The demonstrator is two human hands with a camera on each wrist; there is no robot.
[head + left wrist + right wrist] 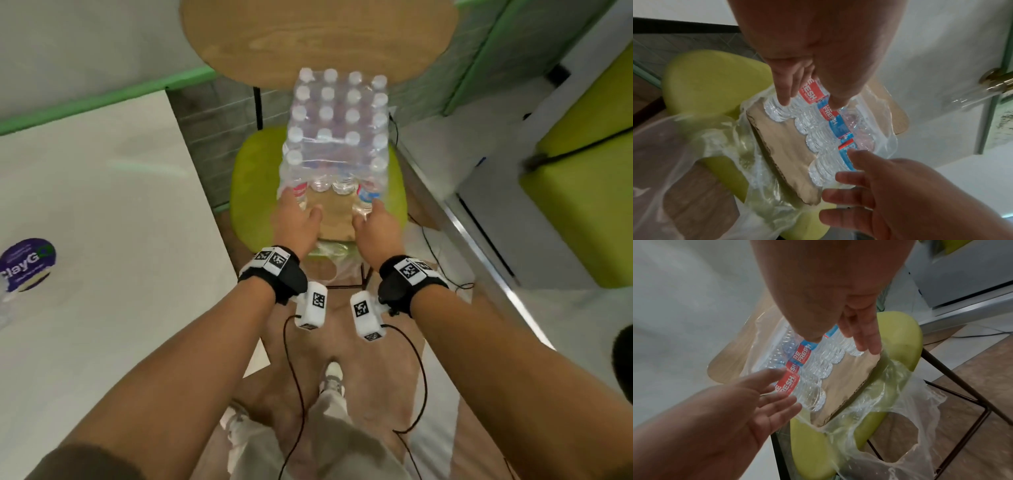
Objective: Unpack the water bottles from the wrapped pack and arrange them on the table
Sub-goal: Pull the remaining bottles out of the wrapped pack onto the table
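A shrink-wrapped pack of water bottles (337, 137) stands on a cardboard tray (334, 216) on a green chair seat (250, 192). Its near end is torn open, and loose plastic wrap (890, 418) hangs over the seat's front. The near row of bottles is exposed. My left hand (301, 204) reaches the leftmost bottle (300, 193) with a red label, its straight fingers and thumb spread to either side. My right hand (368, 214) is spread the same way at the rightmost bottle (366, 197) with a blue label. Neither hand's fingers curl round a bottle.
A white table (102, 240) runs along my left, with a purple sticker (27, 263) near its left edge. The chair's wooden back (318, 34) rises behind the pack. Green upholstered seats (589, 205) and a metal rail (479, 246) are on the right. Cables trail on the floor.
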